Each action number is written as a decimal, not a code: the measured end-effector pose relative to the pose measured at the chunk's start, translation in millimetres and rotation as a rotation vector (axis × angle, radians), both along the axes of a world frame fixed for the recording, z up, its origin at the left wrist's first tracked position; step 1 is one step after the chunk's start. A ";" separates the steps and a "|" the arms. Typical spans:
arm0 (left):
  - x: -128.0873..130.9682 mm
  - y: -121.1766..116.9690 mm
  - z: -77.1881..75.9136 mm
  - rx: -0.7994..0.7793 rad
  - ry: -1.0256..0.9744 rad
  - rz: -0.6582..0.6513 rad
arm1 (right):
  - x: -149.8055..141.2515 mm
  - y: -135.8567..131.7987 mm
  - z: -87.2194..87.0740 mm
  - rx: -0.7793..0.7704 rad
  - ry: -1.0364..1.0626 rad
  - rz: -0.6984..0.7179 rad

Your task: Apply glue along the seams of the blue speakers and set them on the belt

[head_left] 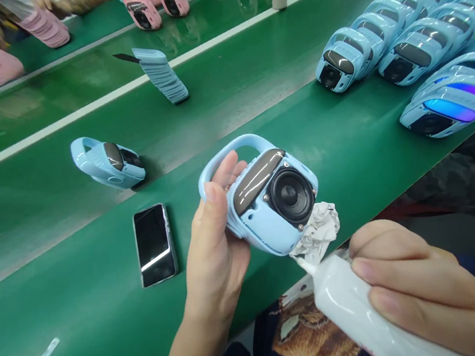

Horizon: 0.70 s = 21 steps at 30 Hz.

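Observation:
My left hand point(212, 250) grips a pale blue portable speaker point(251, 222), with my fingers through its loop handle and my thumb on its side. The speaker's round black driver point(290, 194) faces up, and a grey-brown oval panel sits beside it. My right hand point(419, 283) holds a white plastic squeeze bottle point(349, 308), tilted with its tip toward the speaker. A crumpled white tissue point(316, 232) is wrapped around the bottle's tip and presses against the speaker's lower edge. The tip itself is hidden.
A black smartphone point(154, 245) and another blue speaker point(108, 162) lie on the green conveyor belt point(82, 289). Rows of blue speakers point(395, 49) fill the right side. A stack of blue strips point(159, 75) lies beyond, with pink speakers point(147, 4) on a farther belt.

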<state>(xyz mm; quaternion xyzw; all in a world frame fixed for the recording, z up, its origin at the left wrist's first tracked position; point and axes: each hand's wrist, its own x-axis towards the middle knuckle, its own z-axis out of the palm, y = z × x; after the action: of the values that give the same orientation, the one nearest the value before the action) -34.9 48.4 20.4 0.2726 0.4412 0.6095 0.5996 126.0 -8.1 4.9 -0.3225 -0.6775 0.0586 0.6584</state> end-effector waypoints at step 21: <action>-21.2 62.3 -34.8 0.195 0.255 0.316 | 58.3 22.4 -25.3 -0.121 0.154 0.225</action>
<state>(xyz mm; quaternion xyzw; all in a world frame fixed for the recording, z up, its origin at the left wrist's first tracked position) -56.0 110.6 -14.3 0.3317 0.4898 0.6962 0.4066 184.3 14.3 -20.4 -0.2783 -0.6520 0.1973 0.6771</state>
